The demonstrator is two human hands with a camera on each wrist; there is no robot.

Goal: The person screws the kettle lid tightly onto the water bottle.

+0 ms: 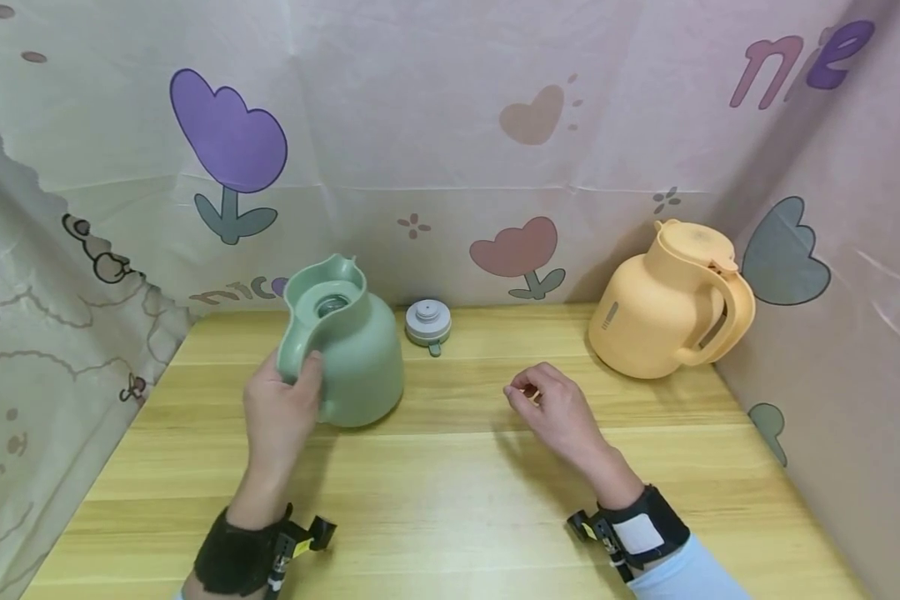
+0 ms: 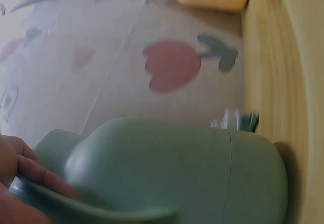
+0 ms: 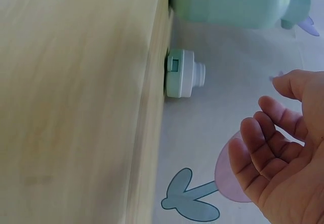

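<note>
My left hand grips the handle of a green thermos jug, thumb along the handle's near side. The jug has no lid on, and its round inner mouth shows from above; it stands slightly tilted at the table's left. Behind and right of it lies its grey-and-green lid, upside down with the stopper side up, also seen in the right wrist view as a stopper lid. My right hand hovers over the middle of the table with fingers loosely curled, holding nothing.
A yellow thermos jug with its lid on stands at the back right, handle toward the right. The wooden table meets a printed cloth backdrop at the back and sides.
</note>
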